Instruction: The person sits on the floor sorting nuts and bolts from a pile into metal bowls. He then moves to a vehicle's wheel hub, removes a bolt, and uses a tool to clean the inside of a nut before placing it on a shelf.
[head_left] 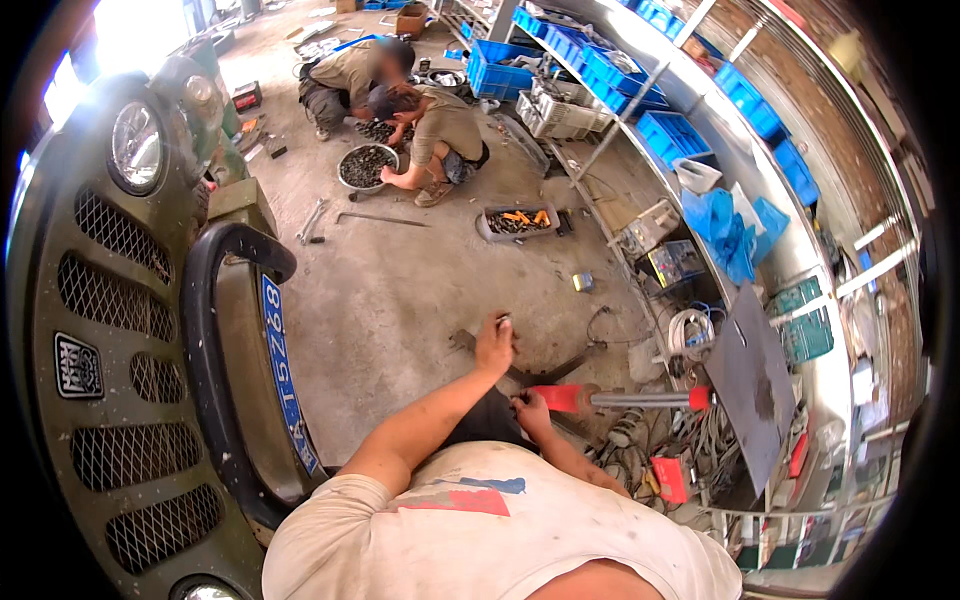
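My left hand (496, 342) is raised over the concrete floor, fingers curled round a small pale object (504, 321), too small to name. My right hand (532, 410) is lower, beside my dark trousers (478, 418), its fingers curled; what they hold, if anything, I cannot make out. Just right of that hand lies the red body of a long tool (563, 398) with a grey metal shaft, resembling a jack. Dark metal legs (580, 362) extend on the floor near both hands.
An olive vehicle (120, 300) with a black bumper bar fills the left. Two people (435, 140) crouch ahead over a bowl of small dark parts (355, 166). A tray (518, 232) lies nearby. Shelving with blue crates (668, 135), cables and a dark panel (740, 380) lines the right.
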